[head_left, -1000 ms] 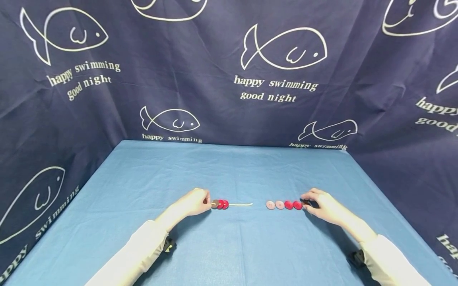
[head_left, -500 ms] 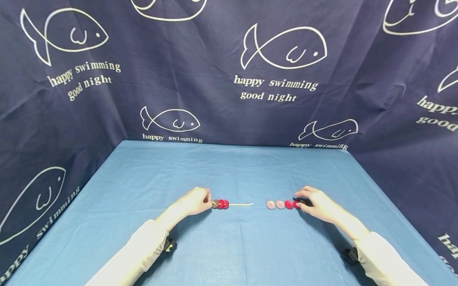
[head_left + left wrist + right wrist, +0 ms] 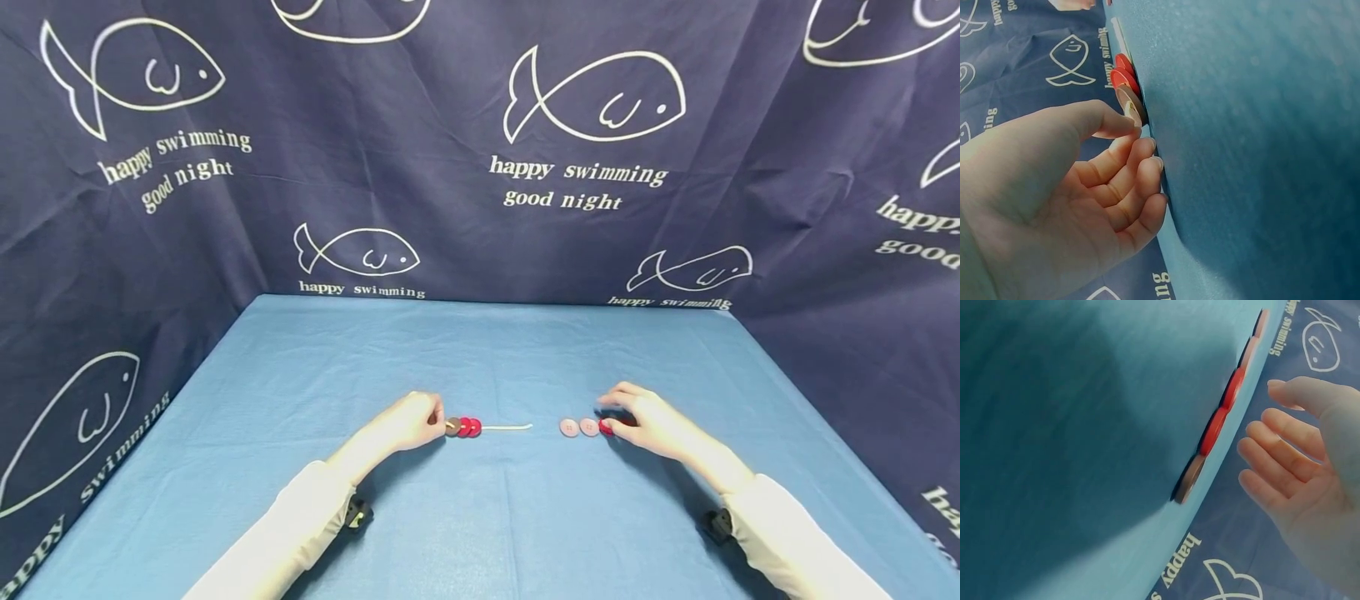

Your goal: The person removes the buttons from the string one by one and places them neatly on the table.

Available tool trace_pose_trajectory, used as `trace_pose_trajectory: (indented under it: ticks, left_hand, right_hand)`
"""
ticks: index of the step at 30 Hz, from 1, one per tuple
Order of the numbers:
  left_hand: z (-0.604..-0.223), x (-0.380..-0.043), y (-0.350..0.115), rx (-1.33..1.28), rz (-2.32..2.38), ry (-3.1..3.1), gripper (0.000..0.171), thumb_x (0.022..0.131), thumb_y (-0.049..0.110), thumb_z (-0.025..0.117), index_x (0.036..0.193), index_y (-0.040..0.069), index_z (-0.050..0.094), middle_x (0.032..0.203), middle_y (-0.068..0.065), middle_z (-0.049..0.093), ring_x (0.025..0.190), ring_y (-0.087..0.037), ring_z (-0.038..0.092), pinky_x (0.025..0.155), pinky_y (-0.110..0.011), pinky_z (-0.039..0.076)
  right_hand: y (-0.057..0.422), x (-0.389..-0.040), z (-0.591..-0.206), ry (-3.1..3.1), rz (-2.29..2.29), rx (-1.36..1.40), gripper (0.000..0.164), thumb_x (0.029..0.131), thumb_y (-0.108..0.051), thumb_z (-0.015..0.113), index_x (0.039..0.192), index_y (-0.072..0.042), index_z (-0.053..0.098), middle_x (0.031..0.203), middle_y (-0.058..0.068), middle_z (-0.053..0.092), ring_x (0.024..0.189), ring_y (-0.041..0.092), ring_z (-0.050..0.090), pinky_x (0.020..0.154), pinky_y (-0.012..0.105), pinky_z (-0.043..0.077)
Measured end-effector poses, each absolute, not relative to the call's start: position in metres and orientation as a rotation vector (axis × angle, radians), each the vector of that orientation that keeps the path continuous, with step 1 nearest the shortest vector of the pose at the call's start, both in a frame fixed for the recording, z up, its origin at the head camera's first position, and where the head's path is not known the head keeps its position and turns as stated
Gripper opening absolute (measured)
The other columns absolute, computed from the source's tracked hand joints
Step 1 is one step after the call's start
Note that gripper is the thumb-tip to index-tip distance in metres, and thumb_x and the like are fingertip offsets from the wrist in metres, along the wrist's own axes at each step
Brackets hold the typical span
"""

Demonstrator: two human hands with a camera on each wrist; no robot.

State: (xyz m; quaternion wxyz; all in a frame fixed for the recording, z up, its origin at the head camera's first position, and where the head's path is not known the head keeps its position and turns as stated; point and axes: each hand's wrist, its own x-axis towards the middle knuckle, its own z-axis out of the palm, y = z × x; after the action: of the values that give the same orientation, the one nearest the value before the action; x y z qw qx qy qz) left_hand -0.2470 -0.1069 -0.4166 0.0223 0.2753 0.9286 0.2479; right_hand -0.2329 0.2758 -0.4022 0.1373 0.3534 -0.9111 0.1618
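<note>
My left hand (image 3: pixel 416 421) pinches the end of a cream cord (image 3: pixel 506 427) between thumb and index finger. Threaded on that cord are a brown button (image 3: pixel 1130 103) and two red buttons (image 3: pixel 1124 78), close to the fingertips; the free end of the cord lies to the right on the cloth. My right hand (image 3: pixel 648 421) hovers with loosely bent fingers over a row of loose buttons, holding none of them. In the right wrist view that row runs from a brown button (image 3: pixel 1190 479) through two red buttons (image 3: pixel 1213 431) to two pink buttons (image 3: pixel 1249 353).
A blue cloth (image 3: pixel 495 517) covers the table. Behind it and at both sides hangs a dark blue curtain (image 3: pixel 450 150) with white fish drawings and lettering. A small black device sits at each wrist.
My right hand has moved left along the row, from the brown button to over the red ones. My left hand has stayed at the cord.
</note>
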Motion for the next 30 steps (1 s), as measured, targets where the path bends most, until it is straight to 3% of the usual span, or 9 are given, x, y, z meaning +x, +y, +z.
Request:
trace_pose_trajectory:
  ticks: [7, 30]
  left_hand:
    - [-0.417, -0.246, -0.107, 0.868, 0.777, 2.861, 0.011, 0.083, 0.006, 0.060, 0.074, 0.010, 0.055, 0.064, 0.003, 0.050, 0.055, -0.008, 0.040, 0.053, -0.021, 0.035]
    - [-0.419, -0.247, -0.110, 0.909, 0.802, 2.858, 0.012, 0.082, 0.005, 0.060, 0.073, 0.009, 0.054, 0.063, 0.003, 0.050, 0.056, -0.008, 0.041, 0.053, -0.020, 0.035]
  right_hand:
    - [0.264, -0.236, -0.402, -2.586, 0.477, 1.094, 0.028, 0.076, -0.003, 0.070, 0.103, 0.003, 0.066, 0.096, 0.007, 0.061, 0.087, 0.019, 0.059, 0.077, 0.038, 0.049]
    - [0.223, -0.247, -0.400, -2.588, 0.559, 1.197, 0.028, 0.080, -0.012, 0.068, 0.104, 0.002, 0.065, 0.098, 0.008, 0.062, 0.091, 0.020, 0.061, 0.082, 0.039, 0.048]
